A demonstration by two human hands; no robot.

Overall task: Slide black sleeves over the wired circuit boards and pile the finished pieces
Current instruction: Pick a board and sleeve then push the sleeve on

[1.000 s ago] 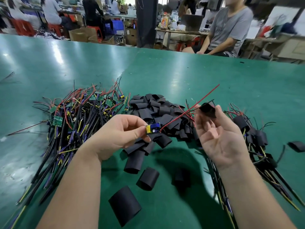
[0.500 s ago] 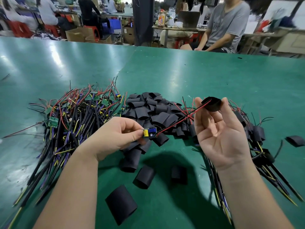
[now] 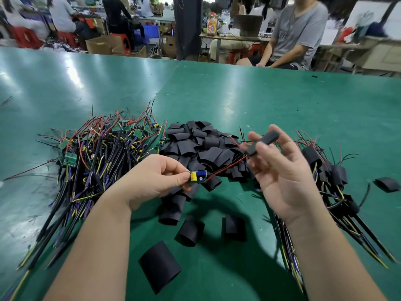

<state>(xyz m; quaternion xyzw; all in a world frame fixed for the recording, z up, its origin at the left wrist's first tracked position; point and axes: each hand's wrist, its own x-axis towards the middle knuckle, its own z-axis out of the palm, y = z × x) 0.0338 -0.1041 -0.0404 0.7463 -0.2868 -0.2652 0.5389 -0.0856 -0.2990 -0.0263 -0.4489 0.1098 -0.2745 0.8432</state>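
- The left hand's (image 3: pixel 156 181) fingers (image 3: pixel 173 167) are curled, thumb and forefinger pinching a small board (image 3: pixel 198 177) by its left end; the board has a yellow part and a blue part and is held above the tabletop (image 3: pixel 260 101).
- The right hand's (image 3: pixel 282 170) fingers (image 3: pixel 281 136) grip a black sleeve (image 3: pixel 263 142) at the fingertips, palm up, raised to the right of the board and apart from it. The hand is blurred.
- Red and black wires (image 3: pixel 227 167) run from the board's right end up to the sleeve's lower end; whether they pass inside it cannot be told.
- Behind both hands lies the sleeve pile (image 3: pixel 199 146).
- Left of it lies a tangle of bare wired boards (image 3: pixel 97 153).
- On the right, beside the right wrist, lie the finished pieces (image 3: pixel 325 170), sleeves on, wires trailing.
- Loose sleeves (image 3: pixel 159 266) lie between the forearms, and one lies at the far right.
- Beyond the tabletop a person (image 3: pixel 299 31) in a grey shirt sits.
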